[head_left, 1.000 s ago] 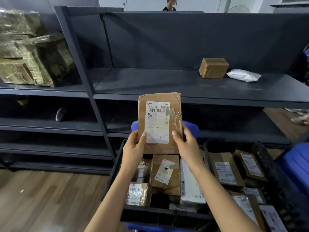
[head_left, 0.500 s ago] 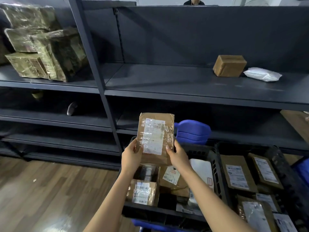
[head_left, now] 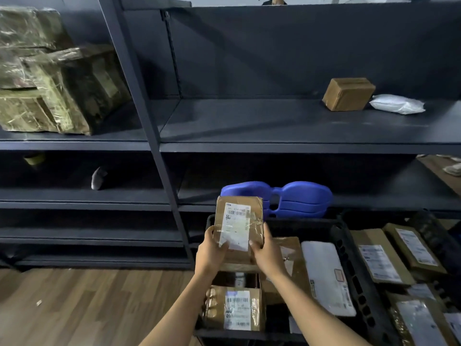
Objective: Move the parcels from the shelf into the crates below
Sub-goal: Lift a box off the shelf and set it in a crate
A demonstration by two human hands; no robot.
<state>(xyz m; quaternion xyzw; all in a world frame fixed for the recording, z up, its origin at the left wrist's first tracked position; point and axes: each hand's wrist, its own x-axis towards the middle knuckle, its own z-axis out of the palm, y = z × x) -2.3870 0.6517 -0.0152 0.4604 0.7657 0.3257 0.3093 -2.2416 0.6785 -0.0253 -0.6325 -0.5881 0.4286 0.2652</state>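
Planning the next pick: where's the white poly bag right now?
In the head view, the white poly bag lies on the upper shelf at far right, just right of the small brown box.

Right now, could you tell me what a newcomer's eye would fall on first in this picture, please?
Most likely the brown labelled parcel, held upright by the left hand and right hand at centre, over a black crate already packed with other parcels. Next, the small brown box and white bag side by side on the right of the dark shelf, and the film-wrapped boxes stacked far left.
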